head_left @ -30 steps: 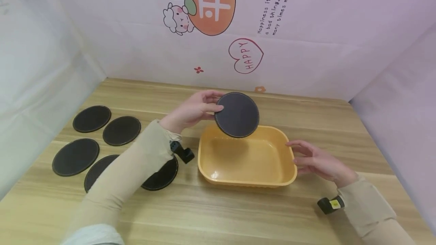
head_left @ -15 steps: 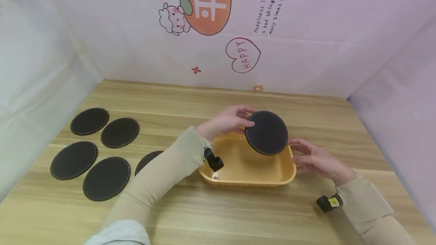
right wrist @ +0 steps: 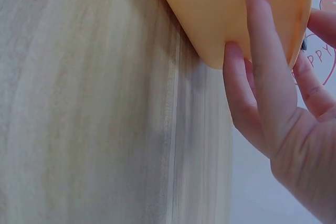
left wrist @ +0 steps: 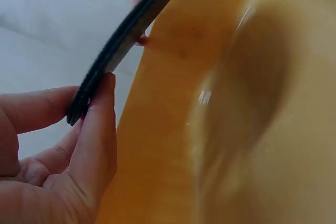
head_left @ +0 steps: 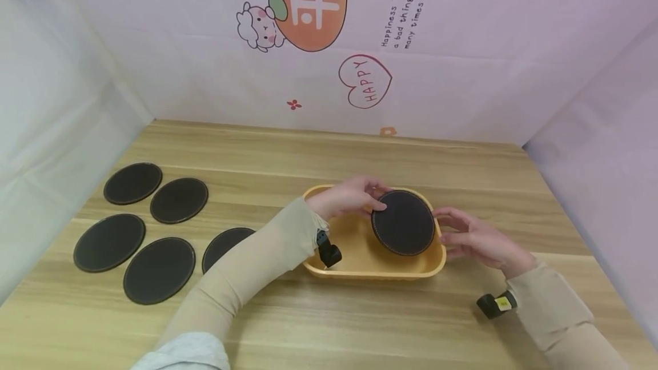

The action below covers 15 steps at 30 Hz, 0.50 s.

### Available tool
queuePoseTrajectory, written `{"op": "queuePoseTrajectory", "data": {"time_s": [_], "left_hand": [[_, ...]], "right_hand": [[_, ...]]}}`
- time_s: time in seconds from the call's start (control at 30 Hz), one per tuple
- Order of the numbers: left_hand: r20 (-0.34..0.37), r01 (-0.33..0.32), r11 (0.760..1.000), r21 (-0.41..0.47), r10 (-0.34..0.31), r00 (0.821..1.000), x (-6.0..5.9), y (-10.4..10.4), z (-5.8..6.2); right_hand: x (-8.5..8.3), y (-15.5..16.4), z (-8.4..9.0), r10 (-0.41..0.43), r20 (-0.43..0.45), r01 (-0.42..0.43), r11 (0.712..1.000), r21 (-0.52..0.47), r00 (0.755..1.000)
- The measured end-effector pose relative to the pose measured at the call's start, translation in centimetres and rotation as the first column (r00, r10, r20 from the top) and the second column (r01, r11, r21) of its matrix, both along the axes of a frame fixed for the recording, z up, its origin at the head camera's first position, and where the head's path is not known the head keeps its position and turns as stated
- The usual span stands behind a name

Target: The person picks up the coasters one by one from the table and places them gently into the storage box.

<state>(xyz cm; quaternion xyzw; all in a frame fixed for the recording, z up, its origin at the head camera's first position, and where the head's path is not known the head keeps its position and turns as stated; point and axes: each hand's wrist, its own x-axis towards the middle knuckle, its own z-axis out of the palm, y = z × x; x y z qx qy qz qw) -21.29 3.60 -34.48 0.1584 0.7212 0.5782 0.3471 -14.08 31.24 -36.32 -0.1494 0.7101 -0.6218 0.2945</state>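
Note:
My left hand (head_left: 354, 197) pinches the left edge of a round black coaster (head_left: 403, 222) with pale stitching round its border. Thumb and fingers lie on opposite faces of this coaster (left wrist: 123, 38) in the left wrist view. It is tilted over the right half of a yellow plastic basin (head_left: 372, 274), within the rim's outline in the head view. At the basin's right end, my right hand (head_left: 480, 240) touches the wall with extended fingers. In the right wrist view, fingertips (right wrist: 257, 3) rest against the outside of the basin (right wrist: 210, 14).
Several similar coasters lie flat on the wooden table to the left, among them a front coaster (head_left: 159, 270) and a back coaster (head_left: 133, 183). Another coaster (head_left: 226, 244) is partly hidden by the left sleeve. A printed white cloth (head_left: 452, 90) hangs behind the table (head_left: 329, 324).
My left hand has carried the coaster to the right and then lowered it towards the basin. My right hand has stayed at the basin's right end.

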Motion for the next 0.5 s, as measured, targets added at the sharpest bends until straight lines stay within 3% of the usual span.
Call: {"op": "queuePoseTrajectory", "data": {"time_s": [0.27, 0.5], "left_hand": [[0.026, 0.052, 0.994, -0.092, -0.050, 0.998, -0.2, -0.1, -0.9], [0.036, 0.056, 0.991, -0.124, -0.052, 0.998, -0.1, 0.5, -1.8]], "right_hand": [[0.1, -0.1, 0.0, -0.027, 0.003, 0.027, 0.999, 0.021, 1.000], [0.0, 0.0, -0.2, -0.024, 0.000, 0.024, 0.999, 0.028, 1.000]]}}
